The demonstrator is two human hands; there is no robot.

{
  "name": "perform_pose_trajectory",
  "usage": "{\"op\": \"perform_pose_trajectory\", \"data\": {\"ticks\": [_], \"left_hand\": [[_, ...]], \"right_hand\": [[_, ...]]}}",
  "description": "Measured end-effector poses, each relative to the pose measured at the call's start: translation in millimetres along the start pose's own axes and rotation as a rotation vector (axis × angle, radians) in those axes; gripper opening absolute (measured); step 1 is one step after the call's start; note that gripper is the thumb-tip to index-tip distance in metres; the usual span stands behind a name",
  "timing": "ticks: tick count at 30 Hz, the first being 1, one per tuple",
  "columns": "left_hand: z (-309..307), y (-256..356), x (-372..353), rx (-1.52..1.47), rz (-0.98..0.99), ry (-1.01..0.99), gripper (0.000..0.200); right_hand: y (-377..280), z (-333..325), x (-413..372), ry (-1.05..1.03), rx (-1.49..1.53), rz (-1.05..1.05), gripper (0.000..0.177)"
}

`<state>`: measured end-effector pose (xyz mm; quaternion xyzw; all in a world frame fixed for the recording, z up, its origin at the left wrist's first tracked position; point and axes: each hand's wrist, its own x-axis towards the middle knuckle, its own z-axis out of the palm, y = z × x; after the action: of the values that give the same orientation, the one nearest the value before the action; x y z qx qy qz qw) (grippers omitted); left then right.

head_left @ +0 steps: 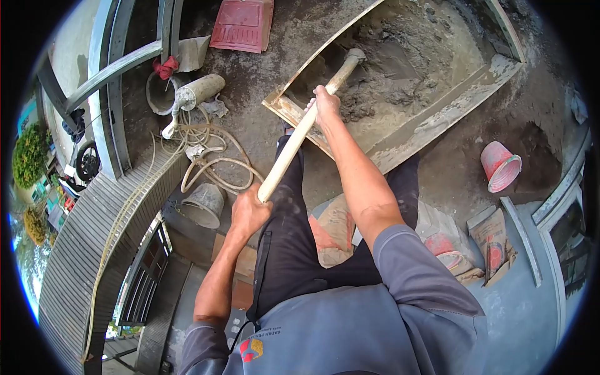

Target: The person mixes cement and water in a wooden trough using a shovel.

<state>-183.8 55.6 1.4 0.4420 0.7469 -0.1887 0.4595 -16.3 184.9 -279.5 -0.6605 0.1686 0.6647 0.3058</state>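
A hoe (292, 147) with a thick pale wooden handle slants from the lower left up to the mixing trough. My left hand (250, 211) is wrapped round the handle's near end, in front of my left thigh. Further up the handle, over the trough's near corner, my right hand (325, 106) is closed round it. The hoe's head end (355, 55) meets wet grey mortar (406, 69); its blade is mostly hidden. Shallow wooden boards form the sides of the trough (447, 115), and mortar is smeared along them.
A coiled hose (215, 181) lies left of my legs, near dirty buckets (205, 205). A red bucket (500, 166) is tipped at the right. Paper cement bags (490, 240) lie by my feet. A red plastic piece (242, 25) rests at the back. Metal posts (109, 81) stand left.
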Motion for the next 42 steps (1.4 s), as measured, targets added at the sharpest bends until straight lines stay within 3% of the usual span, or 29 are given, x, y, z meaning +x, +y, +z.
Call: {"op": "perform_pose_trajectory", "data": {"ticks": [6, 13, 18, 24, 28, 30, 31, 33, 35, 38, 39, 42], "left_hand": [[-1.8, 17.4, -26.7, 0.042, -0.059, -0.059, 0.032], [9.1, 136.9, -51.2, -0.144, 0.076, -0.159, 0.035], [4.8, 215.5, -73.0, -0.233, 0.127, -0.232, 0.037], [8.7, 246.5, -122.7, -0.237, 0.302, -0.259, 0.037], [-24.6, 209.7, -148.0, -0.188, 0.325, -0.424, 0.04], [-32.2, 148.6, -137.2, -0.09, 0.298, -0.395, 0.039], [-23.5, 101.9, -117.4, -0.011, 0.228, -0.402, 0.038], [28.4, 1.8, -52.5, -0.005, 0.259, -0.108, 0.023], [76.4, -62.2, 31.6, 0.108, 0.123, -0.058, 0.027], [112.9, -94.2, 103.8, 0.103, 0.016, -0.002, 0.029], [114.1, -99.3, 109.1, 0.125, 0.086, 0.054, 0.024], [81.7, -106.6, 70.9, 0.115, 0.273, -0.098, 0.019]], "right_hand": [[28.9, -3.2, 9.2, -0.042, -0.078, 0.125, 0.018], [-23.9, -51.9, 37.9, -0.312, -0.127, 0.267, 0.012], [-70.3, -78.5, 28.7, -0.368, -0.1, 0.415, 0.022], [-115.8, -141.0, -15.3, -0.387, 0.024, 0.396, 0.025], [-138.1, -164.5, -77.5, -0.213, 0.119, 0.214, 0.021], [-122.1, -156.5, -112.8, -0.085, 0.128, 0.066, 0.017], [-105.1, -147.8, -125.4, -0.038, 0.123, -0.042, 0.015], [-62.4, -135.1, -113.5, -0.037, 0.159, -0.124, 0.012], [-28.2, -125.4, -88.4, -0.033, 0.206, -0.18, 0.01], [-3.3, -114.6, -71.4, 0.017, 0.262, -0.268, 0.008], [-5.3, -112.5, -81.9, 0.01, 0.267, -0.296, 0.008], [-7.7, -116.1, -117.1, -0.021, 0.223, -0.292, 0.008]]}}
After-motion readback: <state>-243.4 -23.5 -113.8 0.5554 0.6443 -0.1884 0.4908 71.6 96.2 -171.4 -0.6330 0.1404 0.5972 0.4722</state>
